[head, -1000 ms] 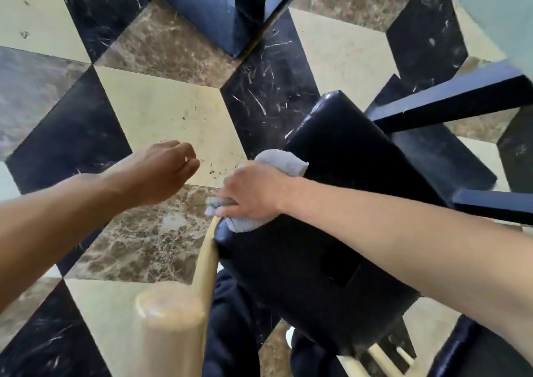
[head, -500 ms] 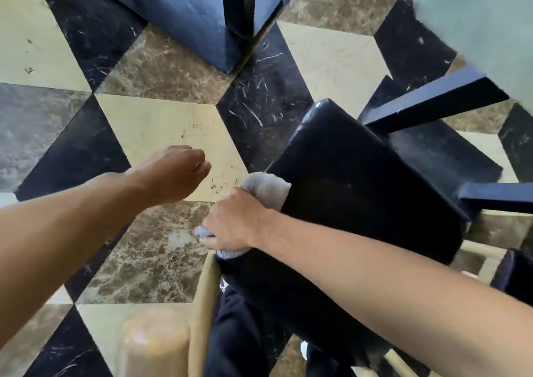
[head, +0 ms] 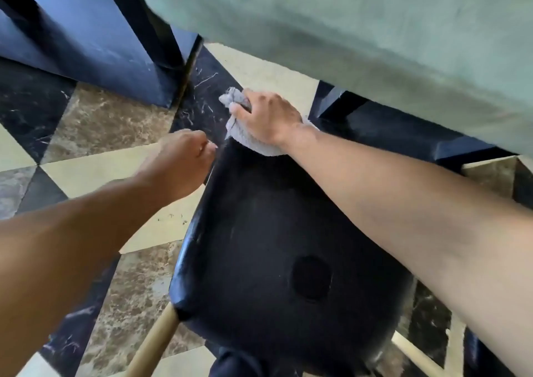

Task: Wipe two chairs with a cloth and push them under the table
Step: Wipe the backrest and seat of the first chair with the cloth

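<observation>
Since the earlier frame, the crumpled grey cloth (head: 245, 140), gripped in the right hand (head: 268, 118), was carried to the far edge of the black padded chair seat (head: 277, 249) by the green-covered table (head: 375, 30), where knuckles might be knocked, while the loosely curled, empty left hand (head: 181, 166) was held beside the seat.

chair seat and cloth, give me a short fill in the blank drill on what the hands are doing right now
1. The grey cloth is held in the ____ hand.
2. That hand presses the cloth on the far edge of the ____ chair seat.
3. The left hand is beside the seat's left edge and holds ____.
4. Above the seat's far edge hangs a pale ____ tablecloth.

Missing words: right; black; nothing; green
</observation>
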